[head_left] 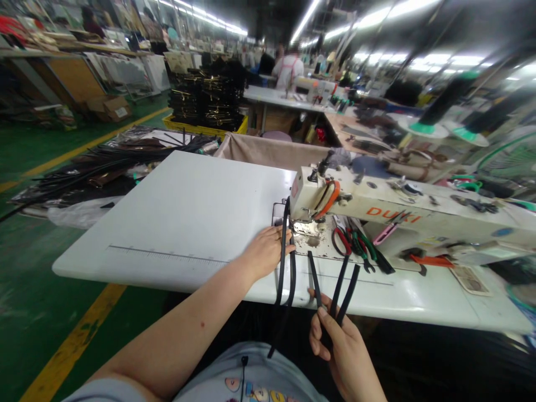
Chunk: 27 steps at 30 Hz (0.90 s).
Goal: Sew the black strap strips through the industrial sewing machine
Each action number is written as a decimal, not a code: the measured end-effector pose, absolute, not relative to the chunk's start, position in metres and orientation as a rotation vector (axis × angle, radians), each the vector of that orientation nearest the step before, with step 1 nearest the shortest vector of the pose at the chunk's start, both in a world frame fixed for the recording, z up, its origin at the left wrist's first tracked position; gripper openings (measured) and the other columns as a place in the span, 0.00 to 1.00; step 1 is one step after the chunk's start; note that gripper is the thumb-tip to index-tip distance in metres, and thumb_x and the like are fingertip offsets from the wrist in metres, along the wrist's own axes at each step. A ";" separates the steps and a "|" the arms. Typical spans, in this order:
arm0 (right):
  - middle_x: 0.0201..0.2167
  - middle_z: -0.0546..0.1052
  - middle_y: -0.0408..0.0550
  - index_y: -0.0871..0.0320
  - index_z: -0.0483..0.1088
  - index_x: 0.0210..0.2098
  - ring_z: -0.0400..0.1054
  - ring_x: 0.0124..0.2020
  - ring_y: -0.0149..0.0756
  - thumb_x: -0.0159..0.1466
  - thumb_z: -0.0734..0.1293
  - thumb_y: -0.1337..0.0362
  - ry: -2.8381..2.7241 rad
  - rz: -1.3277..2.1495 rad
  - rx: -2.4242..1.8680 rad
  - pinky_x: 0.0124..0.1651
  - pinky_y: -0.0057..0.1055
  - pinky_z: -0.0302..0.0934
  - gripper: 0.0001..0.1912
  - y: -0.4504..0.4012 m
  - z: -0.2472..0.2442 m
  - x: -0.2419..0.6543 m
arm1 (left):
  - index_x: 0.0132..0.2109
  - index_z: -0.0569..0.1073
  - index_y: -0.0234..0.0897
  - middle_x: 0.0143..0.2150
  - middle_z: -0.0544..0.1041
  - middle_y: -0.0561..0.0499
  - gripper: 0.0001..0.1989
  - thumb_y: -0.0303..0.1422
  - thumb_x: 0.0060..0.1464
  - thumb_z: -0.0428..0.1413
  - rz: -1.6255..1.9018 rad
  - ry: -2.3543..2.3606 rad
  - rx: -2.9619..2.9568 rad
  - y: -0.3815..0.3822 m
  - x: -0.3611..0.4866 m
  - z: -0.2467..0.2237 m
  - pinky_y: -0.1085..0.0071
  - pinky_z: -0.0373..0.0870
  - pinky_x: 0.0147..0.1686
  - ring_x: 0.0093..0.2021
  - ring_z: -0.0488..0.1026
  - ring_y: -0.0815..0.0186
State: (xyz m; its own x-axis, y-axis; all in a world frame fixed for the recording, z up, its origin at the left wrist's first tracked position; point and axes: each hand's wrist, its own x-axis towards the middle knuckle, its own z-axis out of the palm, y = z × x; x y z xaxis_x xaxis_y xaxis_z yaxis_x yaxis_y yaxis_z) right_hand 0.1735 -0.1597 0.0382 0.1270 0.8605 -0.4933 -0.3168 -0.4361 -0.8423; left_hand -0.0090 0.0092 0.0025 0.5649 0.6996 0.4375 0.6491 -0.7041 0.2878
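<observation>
I've got green floor (142,321) with yellow stripes (75,340) on my left. Strip lights (305,19) overhead. Cardboard box (109,107) by a brown-panelled bench (75,79), far left. White worktable (272,97) ahead, yellow crate (196,129) left of it. Far end blurred.

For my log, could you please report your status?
Left hand at black strap by sewing machine. Right hand holding three black strips. Red-handled scissors lying nearby.

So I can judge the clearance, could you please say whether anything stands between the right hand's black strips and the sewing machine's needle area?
Yes: the left hand and black strapping it touches occupy the near side of the needle area, ahead and left of the strips in the right hand.
</observation>
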 end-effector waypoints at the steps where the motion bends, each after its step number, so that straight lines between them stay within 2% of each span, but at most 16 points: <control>1: 0.19 0.69 0.37 0.61 0.66 0.55 0.60 0.17 0.28 0.59 0.73 0.53 -0.573 1.510 -1.413 0.20 0.26 0.40 0.30 -0.159 0.037 0.173 | 0.55 0.73 0.33 0.59 0.76 0.41 0.17 0.40 0.70 0.48 0.826 1.167 2.696 0.009 -0.009 0.002 0.58 0.65 0.64 0.63 0.70 0.57; 7: 0.19 0.70 0.37 0.59 0.61 0.60 0.60 0.16 0.29 0.59 0.74 0.53 -0.553 1.497 -1.382 0.19 0.26 0.40 0.35 -0.156 0.028 0.171 | 0.55 0.73 0.33 0.59 0.76 0.40 0.18 0.41 0.70 0.48 0.858 1.180 2.692 0.011 -0.008 -0.002 0.56 0.67 0.63 0.62 0.71 0.57; 18: 0.19 0.69 0.37 0.58 0.61 0.59 0.60 0.17 0.29 0.59 0.74 0.54 -0.556 1.533 -1.356 0.19 0.26 0.39 0.34 -0.150 0.030 0.164 | 0.56 0.73 0.34 0.59 0.76 0.42 0.17 0.39 0.70 0.49 0.869 1.173 2.673 0.010 -0.009 0.002 0.58 0.65 0.64 0.63 0.70 0.58; 27: 0.19 0.70 0.37 0.57 0.59 0.64 0.59 0.16 0.29 0.59 0.74 0.54 -0.557 1.538 -1.343 0.20 0.26 0.37 0.38 -0.141 0.034 0.160 | 0.55 0.73 0.34 0.58 0.76 0.42 0.17 0.40 0.70 0.49 0.858 1.170 2.669 0.010 -0.009 0.003 0.59 0.65 0.64 0.63 0.70 0.59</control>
State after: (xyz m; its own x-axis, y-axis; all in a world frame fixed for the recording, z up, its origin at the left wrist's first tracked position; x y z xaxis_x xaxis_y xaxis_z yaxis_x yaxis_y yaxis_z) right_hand 0.1603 -0.1412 0.0338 0.0930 0.8747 -0.4757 -0.3676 -0.4138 -0.8328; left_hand -0.0090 0.0101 0.0025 0.5450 0.7042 0.4549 0.6455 -0.6988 0.3083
